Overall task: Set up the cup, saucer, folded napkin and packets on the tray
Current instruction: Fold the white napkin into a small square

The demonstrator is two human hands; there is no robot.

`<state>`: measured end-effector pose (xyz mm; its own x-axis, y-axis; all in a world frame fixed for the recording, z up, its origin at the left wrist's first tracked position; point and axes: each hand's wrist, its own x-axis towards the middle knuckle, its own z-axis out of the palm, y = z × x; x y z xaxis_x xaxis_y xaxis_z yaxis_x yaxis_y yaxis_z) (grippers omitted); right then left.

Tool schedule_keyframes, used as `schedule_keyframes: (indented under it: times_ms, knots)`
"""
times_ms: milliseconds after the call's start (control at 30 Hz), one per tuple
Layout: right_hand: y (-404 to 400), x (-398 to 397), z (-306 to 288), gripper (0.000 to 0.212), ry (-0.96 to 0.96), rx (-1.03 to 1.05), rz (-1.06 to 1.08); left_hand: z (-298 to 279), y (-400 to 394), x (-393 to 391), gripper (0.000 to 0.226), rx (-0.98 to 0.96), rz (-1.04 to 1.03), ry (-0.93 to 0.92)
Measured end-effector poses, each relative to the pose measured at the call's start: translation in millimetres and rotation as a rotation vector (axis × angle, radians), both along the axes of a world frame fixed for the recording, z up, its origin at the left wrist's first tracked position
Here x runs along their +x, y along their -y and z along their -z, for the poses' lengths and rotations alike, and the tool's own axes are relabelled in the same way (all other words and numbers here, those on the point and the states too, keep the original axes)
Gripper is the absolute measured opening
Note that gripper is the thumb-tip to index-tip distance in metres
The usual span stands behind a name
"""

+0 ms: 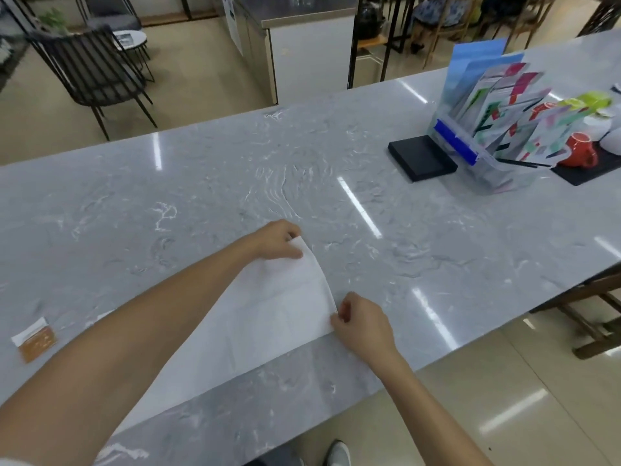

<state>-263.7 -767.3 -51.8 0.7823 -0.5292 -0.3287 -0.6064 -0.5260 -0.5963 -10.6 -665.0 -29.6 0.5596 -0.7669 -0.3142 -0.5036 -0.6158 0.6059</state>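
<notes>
A white paper napkin [268,311] lies spread on the grey marble counter [235,183] in front of me. My left hand [277,239] pinches its far right corner, lifted slightly off the surface. My right hand [361,322] pinches the near right corner at the counter's front. The right edge of the napkin curves up between the two hands. A brown-and-white packet [35,339] lies flat at the far left of the counter. A red cup [579,150] stands on a dark tray [591,171] at the far right, partly hidden behind a stand.
A clear stand [494,129] full of coloured leaflets sits at the back right, with a black square pad [421,158] beside it. White crockery [601,127] is at the right edge. The counter's front edge runs just below my right hand; chairs stand beyond the counter.
</notes>
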Motion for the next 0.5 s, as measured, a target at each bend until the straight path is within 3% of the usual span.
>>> schedule_keyframes:
  times_ms: [200, 333, 500]
  knots:
    - [38, 17, -30, 0.016, 0.134, 0.114, -0.128, -46, -31, 17, 0.007, -0.181, 0.034, -0.049]
    - [67, 66, -76, 0.027, 0.26, -0.026, -0.274, -90, -62, 42, 0.011, -0.245, -0.059, 0.103]
    - [71, 168, -142, 0.011, 0.388, -0.337, -0.536, -138, -112, 78, 0.006, -0.253, -0.273, 0.299]
